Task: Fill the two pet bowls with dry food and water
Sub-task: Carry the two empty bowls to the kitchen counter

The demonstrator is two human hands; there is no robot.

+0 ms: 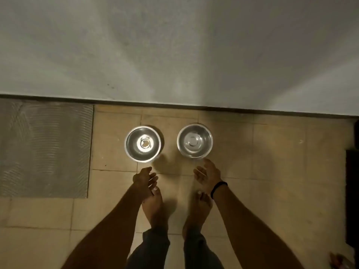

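Two steel pet bowls stand side by side on the tiled floor close to the wall. The left bowl [143, 144] shows only a bright glare and a small speck at its bottom. The right bowl [194, 141] has a bare shiny bottom. My left hand [145, 178] hovers just below the left bowl with relaxed fingers, holding nothing. My right hand [208, 174] hangs just below the right bowl, palm turned inward, fingers loose, a black band on its wrist. Neither hand touches a bowl.
A grey ribbed mat [44, 148] lies on the floor to the left. The white wall [174, 45] rises right behind the bowls. My bare feet [153, 206] stand under my hands. A dark object [352, 191] sits at the right edge.
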